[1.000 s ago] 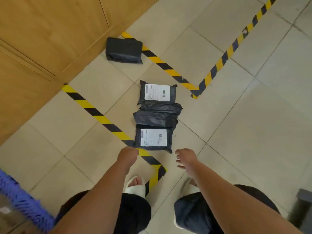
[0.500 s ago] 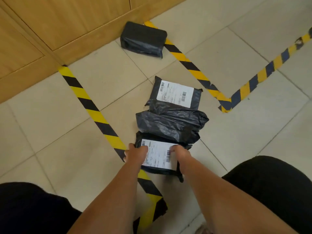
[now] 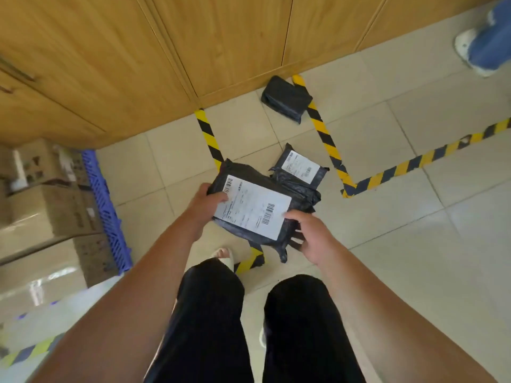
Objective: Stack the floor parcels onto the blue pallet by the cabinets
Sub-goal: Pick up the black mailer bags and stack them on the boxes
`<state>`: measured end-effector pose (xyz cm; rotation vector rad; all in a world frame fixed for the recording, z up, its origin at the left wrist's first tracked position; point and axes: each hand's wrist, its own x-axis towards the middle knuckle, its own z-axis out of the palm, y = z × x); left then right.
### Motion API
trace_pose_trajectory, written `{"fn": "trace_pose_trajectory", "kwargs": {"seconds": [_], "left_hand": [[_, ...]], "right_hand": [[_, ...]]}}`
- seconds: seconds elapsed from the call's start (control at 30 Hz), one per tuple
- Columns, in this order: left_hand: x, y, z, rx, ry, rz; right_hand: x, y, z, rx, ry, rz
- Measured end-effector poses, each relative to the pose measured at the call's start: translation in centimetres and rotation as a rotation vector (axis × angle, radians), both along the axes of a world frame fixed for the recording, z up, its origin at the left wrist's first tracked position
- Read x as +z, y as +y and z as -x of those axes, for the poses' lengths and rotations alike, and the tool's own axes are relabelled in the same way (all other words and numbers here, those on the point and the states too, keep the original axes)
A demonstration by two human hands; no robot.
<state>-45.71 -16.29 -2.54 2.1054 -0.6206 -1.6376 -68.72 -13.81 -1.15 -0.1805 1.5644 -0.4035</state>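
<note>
Head view: we grip the labelled parcel [image 3: 254,211] at both ends, left hand [image 3: 208,200] and right hand [image 3: 307,233] curled round it, to carry it level to the blue pallet [image 3: 107,211] left of them.

Left hand [image 3: 206,201] and right hand [image 3: 309,234] grip a labelled black parcel [image 3: 250,208] above the floor.

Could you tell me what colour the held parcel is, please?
The parcel is black with a white label, seen best in the head view.

Parcels relative to pallet and cabinets.
Held parcel [image 3: 249,208] between left hand [image 3: 206,201] and right hand [image 3: 309,233]; second parcel [image 3: 300,168] just behind, on the floor; third parcel [image 3: 286,99] near the cabinets [image 3: 138,51]; pallet [image 3: 106,211] at left, carrying boxes [image 3: 49,211].
</note>
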Motion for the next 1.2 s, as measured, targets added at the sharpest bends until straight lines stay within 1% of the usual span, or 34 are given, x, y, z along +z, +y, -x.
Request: {"fn": "trace_pose_trajectory", "kwargs": {"seconds": [0.1,0.2,0.37,0.5,0.57,0.63,0.73,0.83,0.93,1.0,1.03,1.13,1.2], "left_hand": [[9.0,4.8,1.5,0.143,0.034,0.011],[15.8,9.8,4.0,0.224,0.098,-0.005],[22.9,17.5,5.1,0.385,0.136,0.017],[26.9,23.0,2.9,0.559,0.148,0.036],[28.6,25.2,0.3,0.624,0.149,0.069],[30.3,27.6,-3.0,0.669,0.16,0.112],[32.0,30.9,-8.5,0.759,0.188,0.208],[32.6,34.6,-14.2,0.916,0.193,0.306],[32.4,38.9,-20.3,1.096,0.262,0.428],[32.1,41.9,-24.5,1.196,0.334,0.505],[31.9,43.2,-26.4,1.209,0.358,0.516],[31.9,46.6,-31.3,1.109,0.372,0.455],[31.7,48.3,-33.8,1.032,0.398,0.415]], "right_hand": [[8.8,2.2,2.2,0.106,0.023,0.042],[15.1,5.3,5.4,0.181,0.016,0.044],[20.3,10.0,7.7,0.264,-0.112,0.067],[22.5,12.7,5.2,0.354,-0.203,0.092],[23.9,13.6,2.6,0.408,-0.264,0.093],[25.5,14.4,-0.7,0.516,-0.318,0.104],[27.5,15.4,-6.8,0.671,-0.337,0.139],[28.7,16.7,-14.2,0.808,-0.346,0.166],[29.8,19.5,-22.3,0.931,-0.353,0.173],[30.5,22.2,-27.6,0.915,-0.371,0.161],[30.7,23.6,-30.1,0.89,-0.372,0.152],[30.9,28.2,-36.9,0.795,-0.394,0.087],[30.4,30.7,-40.7,0.768,-0.404,0.025]]}}
